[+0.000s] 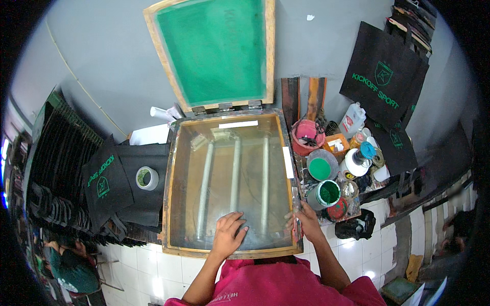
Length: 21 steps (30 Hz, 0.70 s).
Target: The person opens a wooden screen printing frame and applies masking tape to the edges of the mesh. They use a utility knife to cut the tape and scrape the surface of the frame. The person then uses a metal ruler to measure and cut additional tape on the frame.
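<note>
A wooden-framed box with a glass top [250,194] lies before me, with three pale tubes [236,168] showing through the glass. My left hand [228,234] rests on the glass near its front edge, fingers spread and nothing in them. At the box's right edge my right hand [308,220] is closed around a narrow, dark, reddish-smeared strip [296,224]; its kind cannot be made out. Hinged to the back of the box, a wood-framed screen [214,51] with a green mesh stands raised against the wall.
Right of the box sit an open tub of green ink [327,194], a bowl of green ink [320,168], a pink bucket [308,135] and a plastic jug [352,120]. Black tote bags [377,76] hang above. To the left, a tape roll [147,178] lies on black bags [109,176]. A person [74,268] sits lower left.
</note>
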Each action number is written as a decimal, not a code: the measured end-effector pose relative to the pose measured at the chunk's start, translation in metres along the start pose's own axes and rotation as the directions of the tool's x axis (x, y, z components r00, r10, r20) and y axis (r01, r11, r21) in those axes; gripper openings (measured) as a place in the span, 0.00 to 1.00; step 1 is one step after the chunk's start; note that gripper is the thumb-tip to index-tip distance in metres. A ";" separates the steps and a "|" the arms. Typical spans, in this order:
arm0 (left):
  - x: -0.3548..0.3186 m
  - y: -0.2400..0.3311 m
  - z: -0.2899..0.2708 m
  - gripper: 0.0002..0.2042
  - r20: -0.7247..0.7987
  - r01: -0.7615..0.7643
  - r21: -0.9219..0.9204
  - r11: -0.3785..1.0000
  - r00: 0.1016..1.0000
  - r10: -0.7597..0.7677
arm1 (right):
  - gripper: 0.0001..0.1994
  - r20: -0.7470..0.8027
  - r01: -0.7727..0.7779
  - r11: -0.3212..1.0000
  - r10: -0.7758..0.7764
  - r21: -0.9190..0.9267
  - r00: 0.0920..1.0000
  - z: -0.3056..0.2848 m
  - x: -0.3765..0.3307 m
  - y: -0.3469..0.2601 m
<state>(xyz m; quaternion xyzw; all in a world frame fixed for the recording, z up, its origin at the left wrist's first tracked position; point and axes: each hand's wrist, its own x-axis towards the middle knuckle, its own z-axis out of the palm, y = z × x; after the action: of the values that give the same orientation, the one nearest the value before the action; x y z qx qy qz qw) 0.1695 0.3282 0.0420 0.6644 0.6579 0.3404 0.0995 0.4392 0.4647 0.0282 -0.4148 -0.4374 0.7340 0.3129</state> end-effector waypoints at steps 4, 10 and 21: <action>0.000 -0.003 0.002 0.12 -0.017 -0.002 -0.011 1.000 1.000 0.002 | 0.15 0.004 0.012 1.000 -0.012 -0.007 1.000 -0.004 0.001 0.007; -0.006 -0.009 -0.002 0.11 -0.025 0.021 -0.008 1.000 0.999 -0.021 | 0.18 -0.020 0.007 0.998 -0.008 -0.066 1.000 0.002 0.008 0.015; -0.003 0.003 -0.003 0.12 0.034 0.001 0.046 0.999 0.999 -0.002 | 0.15 -0.021 0.070 0.844 -0.096 -0.532 0.995 -0.003 -0.039 -0.016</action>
<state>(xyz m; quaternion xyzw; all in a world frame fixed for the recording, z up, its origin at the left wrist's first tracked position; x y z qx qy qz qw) 0.1702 0.3238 0.0449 0.6717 0.6643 0.3137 0.0956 0.4615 0.4404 0.0545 -0.4828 -0.6329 0.5607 0.2279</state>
